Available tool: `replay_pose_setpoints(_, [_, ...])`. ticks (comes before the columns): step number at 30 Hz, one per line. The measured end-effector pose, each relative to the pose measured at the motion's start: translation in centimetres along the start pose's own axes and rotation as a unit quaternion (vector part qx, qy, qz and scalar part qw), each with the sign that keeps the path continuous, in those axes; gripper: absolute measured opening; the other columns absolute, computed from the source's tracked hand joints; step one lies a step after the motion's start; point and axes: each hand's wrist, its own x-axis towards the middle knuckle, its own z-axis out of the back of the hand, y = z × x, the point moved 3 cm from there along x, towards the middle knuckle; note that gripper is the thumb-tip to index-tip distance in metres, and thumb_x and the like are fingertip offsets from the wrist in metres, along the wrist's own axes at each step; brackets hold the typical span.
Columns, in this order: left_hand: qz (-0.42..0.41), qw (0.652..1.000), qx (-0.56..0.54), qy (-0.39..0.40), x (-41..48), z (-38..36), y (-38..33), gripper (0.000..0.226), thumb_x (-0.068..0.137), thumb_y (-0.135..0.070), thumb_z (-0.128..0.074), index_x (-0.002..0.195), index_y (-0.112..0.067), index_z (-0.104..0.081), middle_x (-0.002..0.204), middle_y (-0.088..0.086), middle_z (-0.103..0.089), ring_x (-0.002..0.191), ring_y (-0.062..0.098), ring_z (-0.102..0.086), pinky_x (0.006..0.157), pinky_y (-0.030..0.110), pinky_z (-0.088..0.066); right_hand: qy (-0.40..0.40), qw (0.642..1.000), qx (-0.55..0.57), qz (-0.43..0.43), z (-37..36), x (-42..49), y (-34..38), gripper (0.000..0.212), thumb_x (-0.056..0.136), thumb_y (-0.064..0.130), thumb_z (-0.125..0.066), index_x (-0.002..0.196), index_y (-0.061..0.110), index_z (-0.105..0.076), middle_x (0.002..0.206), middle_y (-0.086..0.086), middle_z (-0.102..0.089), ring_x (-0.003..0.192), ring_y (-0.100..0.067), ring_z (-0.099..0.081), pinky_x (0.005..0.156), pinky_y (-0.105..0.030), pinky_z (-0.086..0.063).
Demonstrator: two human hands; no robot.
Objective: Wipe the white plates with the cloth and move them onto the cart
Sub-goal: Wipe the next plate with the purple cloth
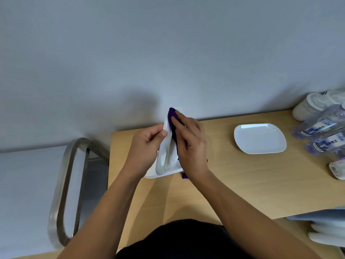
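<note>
Purple cloth [172, 116] is what I see first on my feed, pinned flat under the nearly straight fingers [177, 120] of the right hand [190, 146]. They press it against the upper face of the held plate [166, 156]. The thumb of that hand is hidden from me. One corner of the cloth pokes out past the fingertips at the plate's top edge, and a frayed end hangs below the wrist. The left hand [145, 146] grips this white plate by its rim, thumb on the near face and the other fingers curled round behind, so the plate stands tilted on edge between the two hands. Just under the left palm, a second plate [150, 175] lies flat on the wooden table [242, 180], and the held plate's lower edge comes down to it. A third plate [259, 139], white with a shallow well, sits flat well to the right of the right hand. Beyond it, clear bottles [321, 131] with blue caps lie on their sides, with pale stacked tubs [309, 107] behind them by the wall. Left of the left hand, past the table's end, stands the cart [63, 184], showing its steel loop handle and a grey shelf.
</note>
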Motion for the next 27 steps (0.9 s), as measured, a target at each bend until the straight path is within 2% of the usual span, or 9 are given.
replay_pose_setpoints(3, [-0.002, 1.000, 0.000, 0.004, 0.1, 0.2, 0.4, 0.023, 0.100, -0.011, -0.050, 0.103, -0.015, -0.073, 0.098, 0.019, -0.070, 0.087, 0.021, -0.064, 0.089, 0.056, -0.051, -0.017, 1.000, 0.005, -0.006, 0.1, 0.3, 0.2, 0.034, 0.093, -0.007, -0.057, 0.123, 0.007, -0.067, 0.131, -0.005, -0.061, 0.116, -0.024, -0.056, 0.095, -0.037, -0.047])
replay_pose_setpoints(8, [0.013, 0.994, -0.106, -0.025, 0.5, 0.7, -0.2, 0.027, 0.099, -0.004, -0.050, 0.099, -0.017, -0.074, 0.100, 0.010, -0.074, 0.095, 0.021, -0.069, 0.086, 0.034, -0.057, 0.029, 0.999, 0.030, -0.008, -0.5, -1.6, 1.2, 0.030, 0.091, -0.004, -0.061, 0.117, 0.007, -0.070, 0.124, -0.005, -0.062, 0.114, -0.021, -0.057, 0.098, -0.030, -0.046])
replay_pose_setpoints(12, [0.005, 0.997, -0.046, -0.062, 1.4, 1.8, 0.8, 0.008, 0.089, -0.023, -0.057, 0.087, -0.019, -0.063, 0.085, 0.005, -0.052, 0.080, 0.021, -0.045, 0.077, 0.040, -0.041, 0.071, 0.997, 0.024, -0.019, -1.6, -6.1, 0.5, 0.026, 0.087, -0.005, -0.064, 0.109, 0.006, -0.073, 0.113, -0.001, -0.058, 0.109, -0.013, -0.057, 0.094, -0.025, -0.049])
replay_pose_setpoints(15, [-0.004, 0.998, -0.001, -0.058, 1.3, 1.7, 1.1, 0.016, 0.093, -0.022, -0.053, 0.087, -0.019, -0.068, 0.084, 0.006, -0.064, 0.080, 0.019, -0.053, 0.085, 0.044, -0.050, 0.073, 0.997, 0.028, -0.029, -1.8, -6.5, 0.5, 0.025, 0.086, -0.005, -0.065, 0.107, 0.006, -0.073, 0.112, 0.001, -0.057, 0.105, -0.014, -0.058, 0.091, -0.026, -0.051])
replay_pose_setpoints(17, [-0.022, 0.999, 0.018, -0.035, 0.8, 1.0, 0.9, 0.022, 0.095, -0.022, -0.050, 0.098, -0.023, -0.072, 0.093, 0.008, -0.072, 0.086, 0.016, -0.060, 0.089, 0.050, -0.052, 0.020, 0.998, 0.027, -0.052, -1.0, -3.9, 0.7, 0.029, 0.085, -0.008, -0.064, 0.108, 0.007, -0.073, 0.111, -0.003, -0.059, 0.103, -0.012, -0.058, 0.091, -0.015, -0.044])
replay_pose_setpoints(20, [-0.042, 0.998, 0.048, -0.012, 0.2, 0.3, 1.2, 0.028, 0.093, -0.031, -0.048, 0.101, -0.009, -0.064, 0.081, 0.010, -0.059, 0.081, 0.019, -0.051, 0.083, 0.060, -0.049, -0.025, 0.995, 0.023, -0.091, 0.7, 2.2, 0.4, 0.031, 0.089, -0.003, -0.058, 0.112, 0.012, -0.073, 0.115, 0.002, -0.059, 0.102, -0.002, -0.056, 0.086, -0.010, -0.041])
replay_pose_setpoints(22, [-0.041, 0.998, 0.038, -0.015, 0.1, 0.4, 1.3, 0.029, 0.093, -0.034, -0.048, 0.102, -0.013, -0.065, 0.083, 0.008, -0.056, 0.081, 0.020, -0.048, 0.083, 0.063, -0.048, 0.001, 0.993, 0.018, -0.116, 0.7, 4.4, -0.6, 0.032, 0.093, 0.002, -0.052, 0.116, 0.016, -0.071, 0.119, 0.007, -0.060, 0.107, 0.001, -0.055, 0.091, -0.012, -0.042])
replay_pose_setpoints(24, [-0.045, 0.998, 0.026, -0.027, -0.2, 0.6, 0.9, 0.025, 0.095, -0.028, -0.048, 0.105, -0.026, -0.071, 0.089, 0.020, -0.064, 0.081, 0.025, -0.054, 0.085, 0.060, -0.049, 0.032, 0.987, 0.020, -0.159, 0.1, 4.4, -2.0, 0.035, 0.095, 0.004, -0.049, 0.119, 0.020, -0.069, 0.119, 0.011, -0.061, 0.109, 0.000, -0.056, 0.094, -0.016, -0.044])
replay_pose_setpoints(27, [-0.050, 0.997, 0.015, -0.050, -0.5, 0.6, 0.4, 0.028, 0.100, -0.015, -0.049, 0.114, -0.024, -0.071, 0.098, 0.007, -0.073, 0.094, 0.033, -0.065, 0.091, 0.056, -0.051, 0.087, 0.957, 0.041, -0.274, -1.1, 1.8, -3.8, 0.035, 0.094, 0.007, -0.045, 0.115, 0.026, -0.066, 0.100, 0.025, -0.064, 0.097, -0.001, -0.062, 0.088, -0.021, -0.049])
